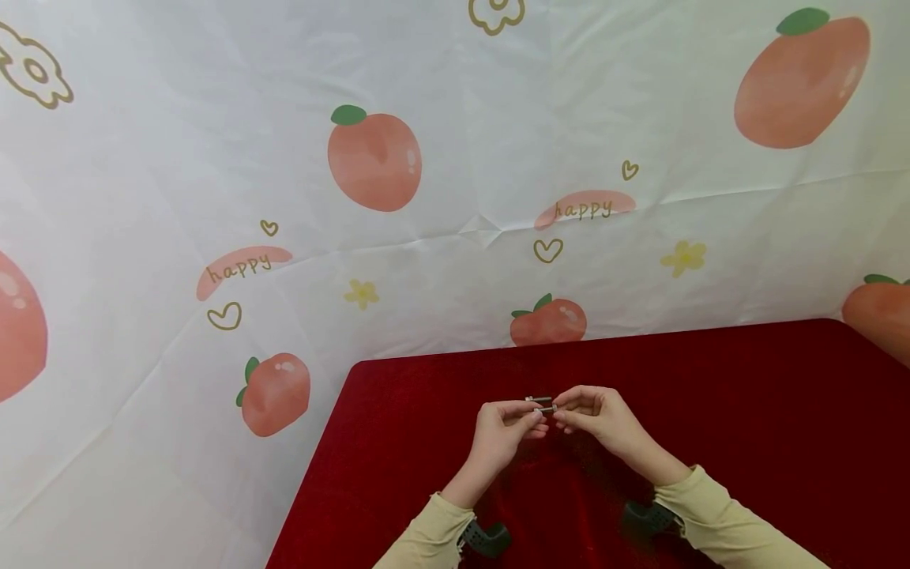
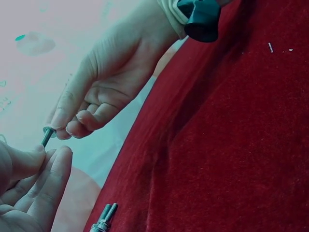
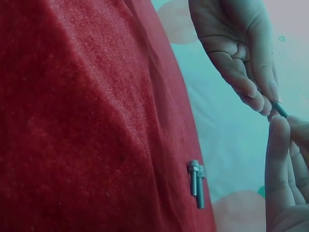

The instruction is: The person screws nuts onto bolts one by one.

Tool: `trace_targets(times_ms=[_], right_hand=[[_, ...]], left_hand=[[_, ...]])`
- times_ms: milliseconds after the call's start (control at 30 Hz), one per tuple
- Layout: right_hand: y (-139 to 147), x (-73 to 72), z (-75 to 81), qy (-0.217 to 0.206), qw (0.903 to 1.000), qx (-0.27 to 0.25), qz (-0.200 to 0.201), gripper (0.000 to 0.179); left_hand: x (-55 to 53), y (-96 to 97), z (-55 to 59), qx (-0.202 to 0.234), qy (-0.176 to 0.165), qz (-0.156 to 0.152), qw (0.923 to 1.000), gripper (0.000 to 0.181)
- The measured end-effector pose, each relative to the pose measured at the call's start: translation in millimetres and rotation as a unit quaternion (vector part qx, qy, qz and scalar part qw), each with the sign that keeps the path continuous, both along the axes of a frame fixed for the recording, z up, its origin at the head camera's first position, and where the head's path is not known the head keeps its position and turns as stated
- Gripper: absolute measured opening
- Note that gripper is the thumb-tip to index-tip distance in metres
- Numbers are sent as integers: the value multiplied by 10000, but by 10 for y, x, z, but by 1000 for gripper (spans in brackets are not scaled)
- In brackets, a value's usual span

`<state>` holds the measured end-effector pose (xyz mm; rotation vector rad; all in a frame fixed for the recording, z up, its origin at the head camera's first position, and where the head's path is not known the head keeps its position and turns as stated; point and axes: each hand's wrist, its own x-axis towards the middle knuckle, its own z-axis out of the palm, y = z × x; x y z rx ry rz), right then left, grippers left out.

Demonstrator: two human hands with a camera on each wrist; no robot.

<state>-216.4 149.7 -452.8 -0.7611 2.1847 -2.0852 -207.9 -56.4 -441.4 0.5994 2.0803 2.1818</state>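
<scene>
A small metal bolt (image 1: 545,410) spans the gap between the two hands, held above the cloth. My left hand (image 1: 500,431) pinches one end between thumb and fingertips. At the other end, the thumb and forefinger of my right hand (image 1: 599,415) grip a small round metal piece (image 2: 49,130), a nut, washer or bolt head; which one I cannot tell. In the left wrist view the bolt's threaded shank (image 2: 47,138) shows between the fingertips. Two more bolts (image 3: 196,182) lie side by side on the cloth beyond the hands, with hardware around their head ends.
A dark red velvet cloth (image 1: 398,458) covers the table. Behind its far edge hangs a white curtain (image 1: 455,276) printed with fruit. Small pale scraps (image 2: 271,47) lie on the cloth. Dark wrist devices (image 1: 486,539) sit at both cuffs.
</scene>
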Motion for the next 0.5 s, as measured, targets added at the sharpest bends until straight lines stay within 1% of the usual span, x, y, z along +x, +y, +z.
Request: trace_targets(times_ms=[100, 233, 300, 367, 500], right_hand=[[4, 2, 8, -7, 10000, 88, -6, 22], [-7, 8, 21, -109, 9990, 380, -223, 23], [-10, 7, 25, -186, 9986, 439, -245, 25], [-9, 3, 25, -219, 9992, 314, -95, 28], [8, -8, 16, -242, 9989, -125, 384, 34]], left_hand=[[7, -3, 12, -6, -23, -10, 10000, 19], [18, -6, 18, 7, 14, -41, 10000, 21], [22, -6, 17, 21, 29, -53, 10000, 21], [25, -6, 20, 41, 51, -54, 10000, 22], [26, -1, 30, 91, -34, 49, 9999, 21]])
